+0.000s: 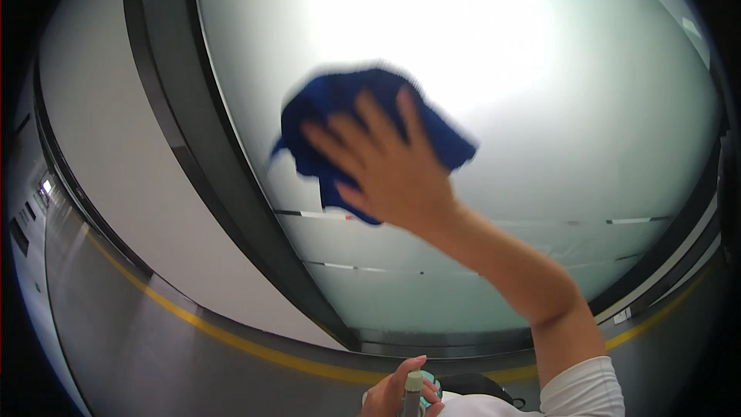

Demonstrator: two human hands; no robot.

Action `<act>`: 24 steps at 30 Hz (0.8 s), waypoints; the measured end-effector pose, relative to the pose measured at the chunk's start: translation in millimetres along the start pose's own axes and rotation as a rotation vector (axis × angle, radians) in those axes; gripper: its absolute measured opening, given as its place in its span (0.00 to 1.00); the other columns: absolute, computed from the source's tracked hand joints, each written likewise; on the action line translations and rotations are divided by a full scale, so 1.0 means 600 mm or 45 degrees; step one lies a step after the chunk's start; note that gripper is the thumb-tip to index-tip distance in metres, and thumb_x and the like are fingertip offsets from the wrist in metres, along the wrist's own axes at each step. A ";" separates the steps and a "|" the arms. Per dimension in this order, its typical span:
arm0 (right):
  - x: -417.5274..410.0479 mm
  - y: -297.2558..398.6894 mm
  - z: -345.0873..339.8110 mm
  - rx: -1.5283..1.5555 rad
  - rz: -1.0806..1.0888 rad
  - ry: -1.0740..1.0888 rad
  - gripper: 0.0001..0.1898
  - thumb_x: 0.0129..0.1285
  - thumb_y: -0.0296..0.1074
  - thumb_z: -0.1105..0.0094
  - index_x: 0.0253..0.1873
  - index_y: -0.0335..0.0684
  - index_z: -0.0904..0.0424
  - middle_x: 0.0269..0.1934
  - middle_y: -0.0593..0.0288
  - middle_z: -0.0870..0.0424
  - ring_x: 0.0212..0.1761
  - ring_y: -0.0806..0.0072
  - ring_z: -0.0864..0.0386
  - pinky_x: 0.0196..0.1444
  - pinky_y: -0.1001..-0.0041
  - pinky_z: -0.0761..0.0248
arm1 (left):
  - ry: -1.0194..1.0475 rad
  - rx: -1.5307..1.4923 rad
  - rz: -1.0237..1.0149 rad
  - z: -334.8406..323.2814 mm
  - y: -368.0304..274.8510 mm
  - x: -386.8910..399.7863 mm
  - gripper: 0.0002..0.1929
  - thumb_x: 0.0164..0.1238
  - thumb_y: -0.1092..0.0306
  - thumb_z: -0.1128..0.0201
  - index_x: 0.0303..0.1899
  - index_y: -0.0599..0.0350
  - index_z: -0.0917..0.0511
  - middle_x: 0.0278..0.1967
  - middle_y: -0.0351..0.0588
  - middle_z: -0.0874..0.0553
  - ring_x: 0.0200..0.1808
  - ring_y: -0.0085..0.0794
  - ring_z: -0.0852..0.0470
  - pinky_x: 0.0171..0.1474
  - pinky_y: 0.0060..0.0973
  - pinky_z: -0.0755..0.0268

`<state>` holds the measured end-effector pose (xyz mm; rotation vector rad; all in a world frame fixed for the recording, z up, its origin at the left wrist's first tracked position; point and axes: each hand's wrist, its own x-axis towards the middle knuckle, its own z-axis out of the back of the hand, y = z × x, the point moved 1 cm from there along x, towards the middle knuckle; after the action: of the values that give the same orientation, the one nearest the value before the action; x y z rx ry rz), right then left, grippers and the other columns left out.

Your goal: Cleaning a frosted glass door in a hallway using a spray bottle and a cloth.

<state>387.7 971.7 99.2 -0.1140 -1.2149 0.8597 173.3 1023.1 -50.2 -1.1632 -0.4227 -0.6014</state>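
Observation:
My right hand (388,168) lies with spread fingers on a dark blue cloth (359,84), pressing it flat against a frosted glass panel (579,145). Hand and cloth are slightly blurred. The cloth's edges reach out past the fingers, and one corner hangs to the left. Low in the view, close to my body, my left hand (385,397) is wrapped around a spray bottle (413,383) with a pale top and some teal showing. The bottle's lower part is cut off by the picture's bottom edge.
A dark metal frame (231,208) borders the glass on the left, with a white wall panel (110,98) beyond it. A dark rail (451,340) runs under the glass. Yellow tape (243,353) lines the grey floor (116,301). A small white wall plate (622,315) sits low at right.

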 end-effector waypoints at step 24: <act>-0.411 0.193 0.022 4.235 -1.916 -0.230 0.25 0.68 0.52 0.59 0.61 0.42 0.30 0.60 0.53 0.28 0.62 0.57 0.32 0.68 0.56 0.46 | -0.072 -0.065 -0.022 -0.022 -0.032 -0.044 0.32 0.54 0.75 0.34 0.59 0.65 0.40 0.29 0.44 0.21 0.35 0.30 0.20 0.47 0.28 0.29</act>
<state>296.3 891.4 -144.7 -2.8005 -1.3377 -0.3027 141.0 1011.3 -56.6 -1.2288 -0.4683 -0.5982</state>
